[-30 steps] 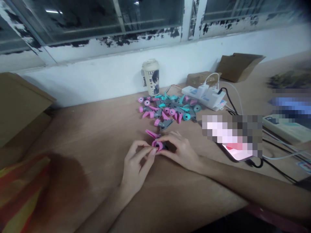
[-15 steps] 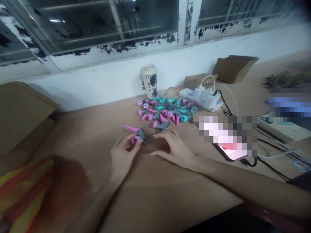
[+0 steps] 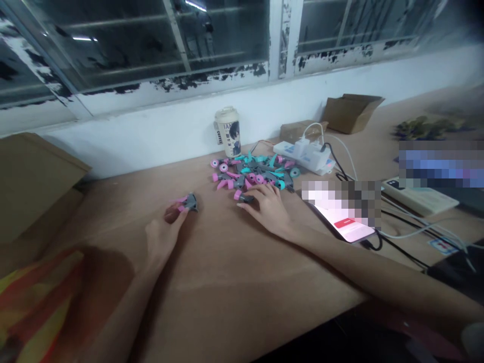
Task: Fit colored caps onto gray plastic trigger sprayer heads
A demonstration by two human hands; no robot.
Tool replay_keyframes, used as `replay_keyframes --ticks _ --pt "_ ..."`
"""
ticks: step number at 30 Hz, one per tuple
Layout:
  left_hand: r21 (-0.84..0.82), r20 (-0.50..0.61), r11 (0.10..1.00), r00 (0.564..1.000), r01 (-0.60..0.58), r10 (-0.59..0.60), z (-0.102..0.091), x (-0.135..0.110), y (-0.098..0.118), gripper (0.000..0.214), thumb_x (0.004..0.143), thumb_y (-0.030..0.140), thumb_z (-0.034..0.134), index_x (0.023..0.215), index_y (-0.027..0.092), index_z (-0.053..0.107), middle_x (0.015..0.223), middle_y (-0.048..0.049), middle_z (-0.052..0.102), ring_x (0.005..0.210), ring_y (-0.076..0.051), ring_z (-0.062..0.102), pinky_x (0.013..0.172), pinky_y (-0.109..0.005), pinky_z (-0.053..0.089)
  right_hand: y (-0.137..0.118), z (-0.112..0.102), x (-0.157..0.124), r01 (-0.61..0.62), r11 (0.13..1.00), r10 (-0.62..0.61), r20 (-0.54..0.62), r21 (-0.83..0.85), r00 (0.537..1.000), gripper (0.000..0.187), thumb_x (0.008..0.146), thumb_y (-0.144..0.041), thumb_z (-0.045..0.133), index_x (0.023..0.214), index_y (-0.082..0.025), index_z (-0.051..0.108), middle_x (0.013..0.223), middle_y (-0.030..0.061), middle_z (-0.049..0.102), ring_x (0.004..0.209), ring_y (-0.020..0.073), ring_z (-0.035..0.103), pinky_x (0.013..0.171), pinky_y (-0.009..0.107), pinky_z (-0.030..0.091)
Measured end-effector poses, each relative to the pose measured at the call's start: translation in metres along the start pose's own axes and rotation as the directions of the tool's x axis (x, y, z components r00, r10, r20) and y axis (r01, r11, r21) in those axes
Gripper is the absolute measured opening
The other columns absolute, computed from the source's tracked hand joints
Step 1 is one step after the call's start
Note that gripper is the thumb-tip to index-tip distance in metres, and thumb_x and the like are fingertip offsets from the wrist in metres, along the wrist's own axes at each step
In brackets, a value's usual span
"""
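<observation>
Pinched in my left hand (image 3: 164, 232) is a pink and grey trigger sprayer head (image 3: 191, 202), held low over the table on the left of the pile. My right hand (image 3: 270, 209) has its thumb and fingers around another grey trigger sprayer head with a pink collar (image 3: 238, 195), at the near edge of the pile. The fingers partly cover its grey body. Behind it lies a heap of pink-and-grey and teal-and-grey sprayer heads (image 3: 260, 166).
A cream coffee cup (image 3: 229, 132) stands behind the heap. Right of it are a white power strip (image 3: 319, 160) with cables, a lit phone (image 3: 350, 227) and an open cardboard box (image 3: 350, 113). At left are a cardboard box (image 3: 34, 176) and a red-and-yellow bag (image 3: 38, 302).
My left hand has moved left with its sprayer head. My right hand has moved forward and closed around the sprayer head at the near edge of the heap. The view has shifted slightly.
</observation>
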State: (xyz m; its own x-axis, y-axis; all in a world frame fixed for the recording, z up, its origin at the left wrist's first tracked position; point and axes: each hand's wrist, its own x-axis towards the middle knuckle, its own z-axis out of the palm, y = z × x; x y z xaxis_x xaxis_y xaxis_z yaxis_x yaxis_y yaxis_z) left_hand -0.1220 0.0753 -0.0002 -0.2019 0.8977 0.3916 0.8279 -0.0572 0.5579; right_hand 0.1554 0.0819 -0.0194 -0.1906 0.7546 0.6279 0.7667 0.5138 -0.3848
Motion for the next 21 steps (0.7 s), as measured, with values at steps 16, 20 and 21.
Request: replay_keyframes --ticks 16,20,21 --pt "-0.325 0.243 0.934 0.942 -0.146 0.232 0.025 -0.074 0.073 0.021 0.088 0.029 0.048 0.104 0.022 0.058 0.1 -0.0039 0.066 0.09 -0.018 0.064 0.081 -0.033 0.051 -0.011 0.0 -0.018 0.166 0.98 -0.179 0.117 0.108 0.977 0.033 0.079 -0.044 0.061 0.106 -0.025 0.061 0.119 0.0068 0.057 0.116 0.0228 0.048 0.107 0.05 0.021" --pt "-0.527 0.37 0.846 0.917 0.078 0.146 0.028 -0.069 0.07 0.026 0.088 0.033 0.047 0.108 0.022 0.059 0.105 -0.0051 0.065 0.092 -0.018 0.063 0.075 -0.031 0.054 -0.014 -0.009 -0.024 0.199 0.963 -0.222 0.115 0.179 0.968 0.033 0.079 -0.046 0.061 0.107 -0.028 0.061 0.115 0.004 0.06 0.111 0.0209 0.053 0.108 0.05 0.017" --pt "-0.566 0.405 0.816 0.902 0.12 0.149 0.027 -0.067 0.07 0.025 0.086 0.033 0.049 0.105 0.021 0.061 0.101 -0.0052 0.066 0.089 -0.018 0.064 0.074 -0.03 0.054 -0.014 -0.009 -0.025 0.201 0.961 -0.225 0.117 0.188 0.967 0.034 0.078 -0.046 0.062 0.107 -0.028 0.061 0.113 0.0038 0.061 0.11 0.0207 0.053 0.108 0.05 0.016"
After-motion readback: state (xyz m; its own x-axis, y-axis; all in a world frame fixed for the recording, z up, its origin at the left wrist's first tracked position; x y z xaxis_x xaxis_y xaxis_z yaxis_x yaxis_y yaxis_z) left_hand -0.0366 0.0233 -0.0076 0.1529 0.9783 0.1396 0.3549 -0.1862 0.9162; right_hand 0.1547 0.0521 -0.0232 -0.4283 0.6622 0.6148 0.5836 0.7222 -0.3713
